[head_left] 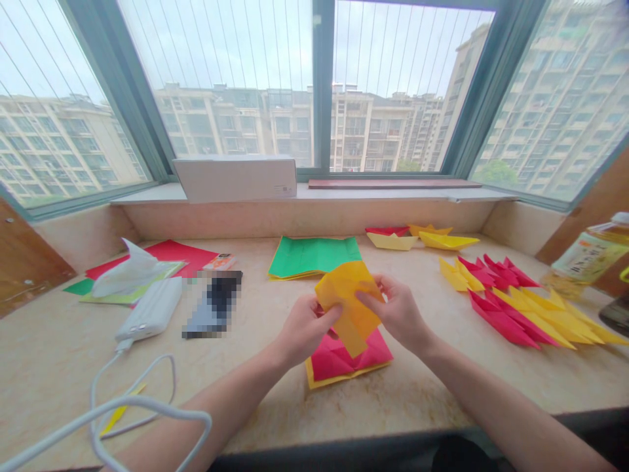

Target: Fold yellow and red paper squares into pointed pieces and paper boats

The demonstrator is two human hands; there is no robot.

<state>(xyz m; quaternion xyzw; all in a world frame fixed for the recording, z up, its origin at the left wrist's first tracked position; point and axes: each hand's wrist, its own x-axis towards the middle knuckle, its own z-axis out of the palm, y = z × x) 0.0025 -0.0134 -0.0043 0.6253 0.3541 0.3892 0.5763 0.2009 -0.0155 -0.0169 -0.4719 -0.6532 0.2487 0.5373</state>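
Between my two hands is a folded sheet of orange-yellow paper (350,298), raised above the counter. My left hand (312,324) pinches its left edge, thumb on the front face. On the right edge my right hand (393,305) grips it the same way, thumb pressed on the paper. Below lies a small stack of creased paper, a red sheet (327,357) over a yellow one (354,379), partly hidden by the held paper and my left hand. Just behind my hands a stack of green sheets (314,255) rests on yellow ones.
At right lie several red folded paper pieces (506,318) and yellow ones (545,314), near an oil bottle (592,252). Paper boats (447,241) stand at the back. Leftward are a phone (216,305), a white power bank (151,308) with a cable (171,410), and tissues (128,272).
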